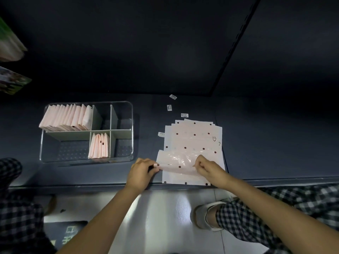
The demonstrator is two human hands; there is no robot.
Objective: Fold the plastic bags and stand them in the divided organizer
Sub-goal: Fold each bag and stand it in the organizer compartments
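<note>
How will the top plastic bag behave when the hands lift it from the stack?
The top plastic bag is thin and wrinkled, so probably floppy and very light. Its glossy film looks slippery, so it may slide on the stack. Both hands, left and right, pinch it.

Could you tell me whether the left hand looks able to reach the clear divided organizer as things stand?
Probably yes: the left hand sits just right of the clear divided organizer, nothing between, though it pinches the pink dotted plastic bag.

Open shelf (146, 136) between organizer (86, 132) — bags (192, 140).
</note>
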